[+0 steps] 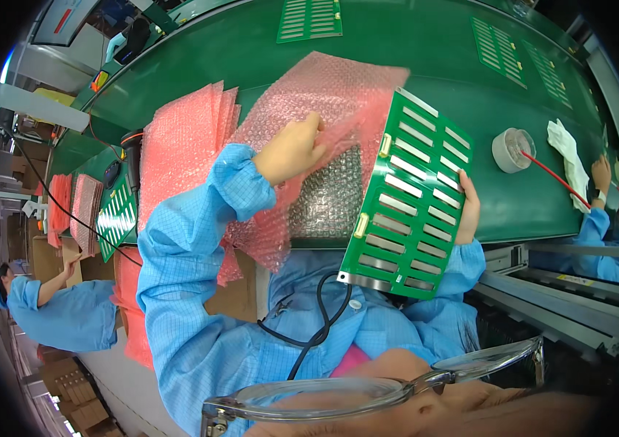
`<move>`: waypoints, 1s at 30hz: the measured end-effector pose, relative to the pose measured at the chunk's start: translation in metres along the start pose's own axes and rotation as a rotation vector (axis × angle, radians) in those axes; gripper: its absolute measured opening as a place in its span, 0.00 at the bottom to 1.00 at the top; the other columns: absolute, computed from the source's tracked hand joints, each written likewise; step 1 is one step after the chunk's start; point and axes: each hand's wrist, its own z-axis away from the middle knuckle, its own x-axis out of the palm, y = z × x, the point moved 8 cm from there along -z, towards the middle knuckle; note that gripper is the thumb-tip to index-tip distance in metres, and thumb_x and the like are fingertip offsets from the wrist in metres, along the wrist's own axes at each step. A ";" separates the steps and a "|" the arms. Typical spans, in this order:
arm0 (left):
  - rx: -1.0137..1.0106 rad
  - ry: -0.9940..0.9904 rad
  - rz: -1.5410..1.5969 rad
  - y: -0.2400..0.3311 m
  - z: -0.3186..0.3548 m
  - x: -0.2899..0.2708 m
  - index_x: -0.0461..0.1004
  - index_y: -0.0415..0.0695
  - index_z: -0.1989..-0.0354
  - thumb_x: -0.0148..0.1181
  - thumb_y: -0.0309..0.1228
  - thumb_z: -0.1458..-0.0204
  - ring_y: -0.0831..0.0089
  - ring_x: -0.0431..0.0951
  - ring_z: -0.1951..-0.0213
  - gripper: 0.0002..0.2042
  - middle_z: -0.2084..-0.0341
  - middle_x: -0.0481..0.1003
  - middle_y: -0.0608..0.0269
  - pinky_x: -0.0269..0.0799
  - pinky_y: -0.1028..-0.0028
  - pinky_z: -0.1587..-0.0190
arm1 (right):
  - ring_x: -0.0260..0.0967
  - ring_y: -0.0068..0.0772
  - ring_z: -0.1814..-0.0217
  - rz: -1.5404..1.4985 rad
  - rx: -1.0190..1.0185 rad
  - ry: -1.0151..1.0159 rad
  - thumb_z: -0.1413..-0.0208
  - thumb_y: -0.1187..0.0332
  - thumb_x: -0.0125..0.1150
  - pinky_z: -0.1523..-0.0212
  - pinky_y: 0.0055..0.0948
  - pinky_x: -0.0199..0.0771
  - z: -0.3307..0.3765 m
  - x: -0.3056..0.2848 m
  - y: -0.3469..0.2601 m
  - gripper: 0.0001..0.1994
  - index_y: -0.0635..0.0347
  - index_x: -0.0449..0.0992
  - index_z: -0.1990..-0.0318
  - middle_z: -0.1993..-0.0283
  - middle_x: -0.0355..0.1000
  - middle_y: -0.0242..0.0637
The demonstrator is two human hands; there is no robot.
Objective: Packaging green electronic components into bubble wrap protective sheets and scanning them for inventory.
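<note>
My right hand [468,207] grips the edge of a green circuit board panel [423,169] with rows of silver bars, holding it tilted up. To its left lies a pink bubble-wrap bag [306,91] on the bench. My left hand [293,151] has its fingers curled on the bag's upper layer, lifting it so the mouth gapes toward the panel. Through the gap, clear greyish bubble wrap [325,200] shows beneath. The panel's left edge overlaps the bag; whether any of it sits inside I cannot tell.
A stack of pink bubble bags [178,146] lies left on the green bench [426,44], near a black handheld scanner [132,149]. More panels [311,18] lie at the far side. Right stand a white tub [512,151] with a red stick and a white cloth [569,156]. Co-workers [62,309] flank me.
</note>
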 end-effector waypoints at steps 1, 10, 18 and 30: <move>0.001 -0.005 0.001 0.001 0.001 0.001 0.63 0.37 0.64 0.51 0.26 0.55 0.50 0.74 0.72 0.10 0.77 0.72 0.44 0.68 0.58 0.69 | 0.70 0.36 0.59 0.002 0.006 -0.013 0.42 0.63 0.44 0.58 0.34 0.73 0.000 0.002 0.001 0.14 0.62 0.67 0.55 0.58 0.70 0.43; 0.151 -0.036 -0.147 0.027 0.004 -0.020 0.62 0.37 0.61 0.47 0.20 0.57 0.45 0.70 0.65 0.12 0.66 0.69 0.46 0.66 0.55 0.67 | 0.70 0.27 0.64 0.171 0.032 0.033 0.44 0.67 0.48 0.64 0.26 0.72 0.001 0.042 -0.001 0.10 0.62 0.68 0.58 0.61 0.71 0.37; 0.113 -0.088 -0.180 0.061 0.031 -0.072 0.55 0.37 0.47 0.47 0.19 0.62 0.45 0.70 0.65 0.28 0.54 0.59 0.45 0.68 0.56 0.64 | 0.70 0.23 0.69 0.504 0.045 0.041 0.45 0.68 0.50 0.68 0.22 0.71 -0.034 0.057 -0.011 0.09 0.63 0.70 0.61 0.67 0.72 0.35; 0.247 -0.199 0.013 0.086 0.023 -0.046 0.46 0.37 0.40 0.46 0.17 0.61 0.51 0.68 0.57 0.33 0.49 0.53 0.46 0.66 0.65 0.58 | 0.71 0.27 0.66 0.683 0.092 -0.090 0.45 0.68 0.50 0.65 0.26 0.72 -0.078 0.132 0.003 0.10 0.65 0.69 0.59 0.64 0.72 0.38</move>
